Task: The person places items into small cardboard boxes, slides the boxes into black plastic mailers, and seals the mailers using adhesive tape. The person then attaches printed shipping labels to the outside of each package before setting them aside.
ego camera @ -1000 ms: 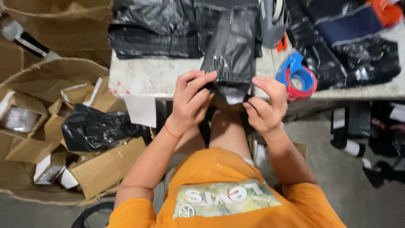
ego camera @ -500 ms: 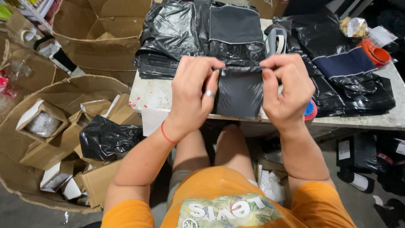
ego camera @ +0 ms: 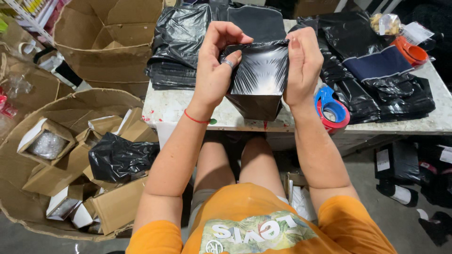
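Observation:
I hold a boxy parcel wrapped in a shiny black plastic bag point(ego camera: 258, 80) up over the front edge of the white table point(ego camera: 183, 110). My left hand point(ego camera: 214, 66), with a ring and a red wrist string, grips its left side, thumb and fingers pinching the plastic at the top. My right hand point(ego camera: 303, 63) grips the right side and presses the bag's folded top flat. The parcel's lower corner points down toward the table edge.
Stacks of black plastic bags point(ego camera: 181, 44) lie on the table's left and back. A blue and red tape dispenser point(ego camera: 332, 108) sits by my right wrist, dark packed parcels point(ego camera: 391, 80) beyond it. Cardboard boxes point(ego camera: 70, 160) with small white cartons fill the floor at left.
Both hands have lifted the black-wrapped parcel from the table edge up closer to the camera and stretched the plastic across its top.

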